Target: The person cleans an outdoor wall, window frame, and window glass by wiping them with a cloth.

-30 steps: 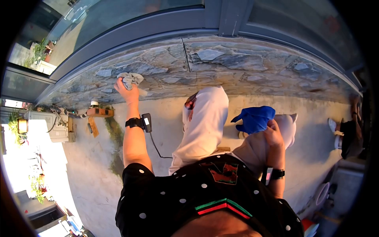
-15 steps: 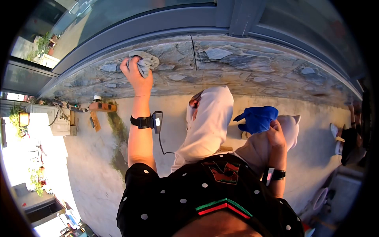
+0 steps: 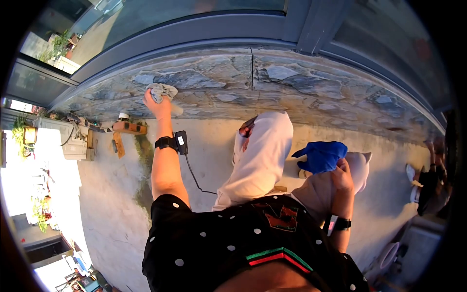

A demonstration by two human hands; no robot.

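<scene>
A crumpled grey cloth (image 3: 163, 92) is gripped in my left hand (image 3: 158, 107), against the stone-patterned ledge (image 3: 209, 78) below the window frame. On the other side, my right hand (image 3: 342, 176) pinches a blue cloth (image 3: 321, 156), which hangs bunched above my knee in light trousers (image 3: 357, 170). Both wrists wear black straps; a cable runs from the small box on the left one.
Grey window frames (image 3: 194, 31) run above the ledge. At the left are a brick (image 3: 130, 127), a white cabinet (image 3: 61, 138) and potted plants (image 3: 29, 135). Another person (image 3: 433, 187) is at the far right, near a pale round basin (image 3: 387, 255).
My left hand with the grey cloth moved up and right over the ledge, then back down and left. My right hand keeps the blue cloth, slightly lower in view.
</scene>
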